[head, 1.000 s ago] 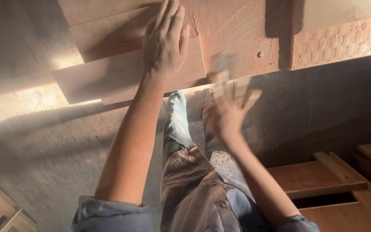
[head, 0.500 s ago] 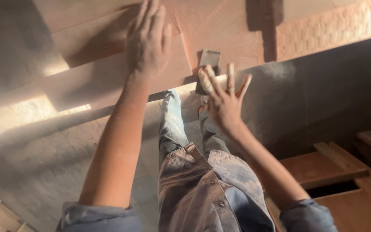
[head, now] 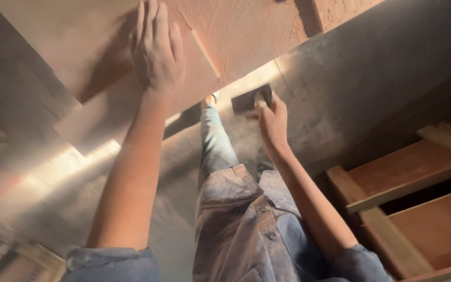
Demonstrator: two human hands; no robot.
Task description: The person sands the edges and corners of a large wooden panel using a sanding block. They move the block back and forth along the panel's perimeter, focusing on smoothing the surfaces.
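The flat reddish wooden board [head: 105, 78] is pinned by the spread left hand [head: 155, 49]; a small dark sanding block [head: 250, 97] is gripped by the right hand [head: 271, 122]. With uneven pressure, the board could shift.

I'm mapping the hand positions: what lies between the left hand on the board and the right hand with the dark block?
In the head view, between left hand and right hand lies the wooden board edge and the person's trouser leg.

To our right we see a reddish-brown wooden frame [head: 418, 177] on the dusty grey concrete floor [head: 351, 89].
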